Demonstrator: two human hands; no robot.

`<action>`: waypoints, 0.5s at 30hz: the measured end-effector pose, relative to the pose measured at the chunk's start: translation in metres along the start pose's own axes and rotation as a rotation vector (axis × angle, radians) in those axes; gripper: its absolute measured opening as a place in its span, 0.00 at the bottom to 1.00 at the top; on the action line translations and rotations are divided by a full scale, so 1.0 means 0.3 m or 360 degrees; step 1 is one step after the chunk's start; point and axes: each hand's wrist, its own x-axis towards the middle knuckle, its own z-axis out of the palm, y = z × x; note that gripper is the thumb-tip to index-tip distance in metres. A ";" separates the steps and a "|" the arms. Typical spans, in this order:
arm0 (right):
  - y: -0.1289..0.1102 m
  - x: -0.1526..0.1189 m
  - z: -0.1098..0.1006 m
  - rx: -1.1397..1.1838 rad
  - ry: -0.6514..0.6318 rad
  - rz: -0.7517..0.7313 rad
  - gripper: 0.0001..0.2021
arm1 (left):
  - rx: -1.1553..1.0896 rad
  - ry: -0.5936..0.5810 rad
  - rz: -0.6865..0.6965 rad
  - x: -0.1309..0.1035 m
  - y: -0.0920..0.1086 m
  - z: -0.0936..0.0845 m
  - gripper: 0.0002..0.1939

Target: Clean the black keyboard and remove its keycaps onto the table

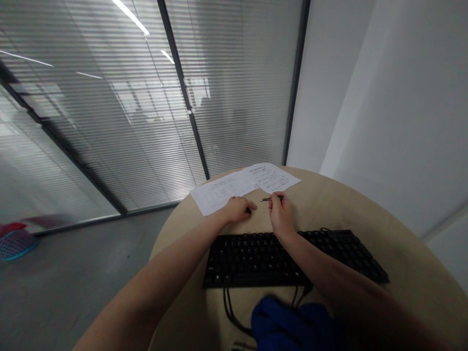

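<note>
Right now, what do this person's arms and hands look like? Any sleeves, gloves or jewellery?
Both forearms are bare from the bottom edge of the picture up to the wrists, with no sleeves showing. The left hand and right hand wear no gloves, and no watch, ring or bracelet can be seen. No markings are visible. The picture is dim and fairly soft, so small details could be missed.

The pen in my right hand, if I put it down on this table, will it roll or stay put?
The pen looks thin and round, so it may roll on the smooth round table. It seems light: the right hand pinches it by the fingertips alone. Laid on the paper sheets, it would probably slide less.
</note>
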 end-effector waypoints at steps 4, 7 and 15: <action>-0.006 -0.002 -0.001 0.0021 0.0028 0.0017 0.12 | -0.0093 0.0079 -0.0022 -0.049 -0.007 -0.073 0.25; -0.010 -0.005 -0.001 0.0044 0.0031 0.0036 0.12 | -0.0361 0.0357 -0.0147 -0.125 -0.001 -0.129 0.21; -0.030 -0.012 -0.004 -0.0044 -0.0063 -0.0003 0.14 | -0.0553 0.0194 -0.0199 -0.277 0.093 0.002 0.12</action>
